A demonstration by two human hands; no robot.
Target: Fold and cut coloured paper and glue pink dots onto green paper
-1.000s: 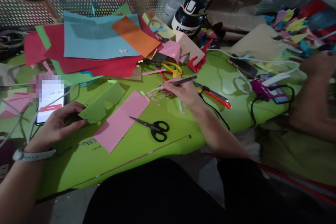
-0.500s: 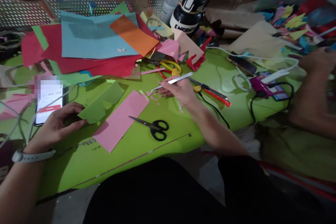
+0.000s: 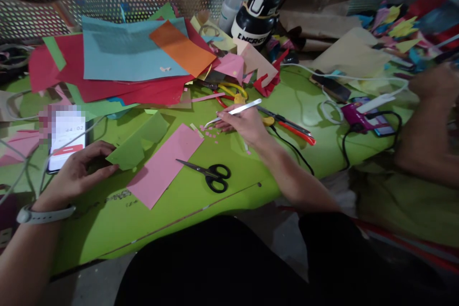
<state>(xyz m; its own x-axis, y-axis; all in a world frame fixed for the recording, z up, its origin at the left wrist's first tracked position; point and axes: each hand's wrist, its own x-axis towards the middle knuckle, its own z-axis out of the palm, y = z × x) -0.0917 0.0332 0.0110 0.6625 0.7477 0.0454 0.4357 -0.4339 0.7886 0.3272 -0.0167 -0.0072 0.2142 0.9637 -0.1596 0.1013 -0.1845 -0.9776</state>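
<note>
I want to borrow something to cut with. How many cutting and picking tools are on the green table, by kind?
Black-handled scissors: 1
Yellow-handled scissors: 1
Red-and-black knife or cutter: 1
Silver metal tweezers, held in the right hand: 1
Total: 4

My table (image 3: 107, 229) is bright green, and on it a pink strip (image 3: 165, 164) lies just left of the black scissors (image 3: 211, 175), with a folded green sheet (image 3: 138, 141) touching its upper left edge. A phone (image 3: 67, 138) lies at the left, and a heap of red, blue and orange sheets (image 3: 125, 62) covers the far side. Right of the middle lie a red cutter (image 3: 290, 129), a black cable (image 3: 358, 146) and a second phone (image 3: 332, 87).
</note>
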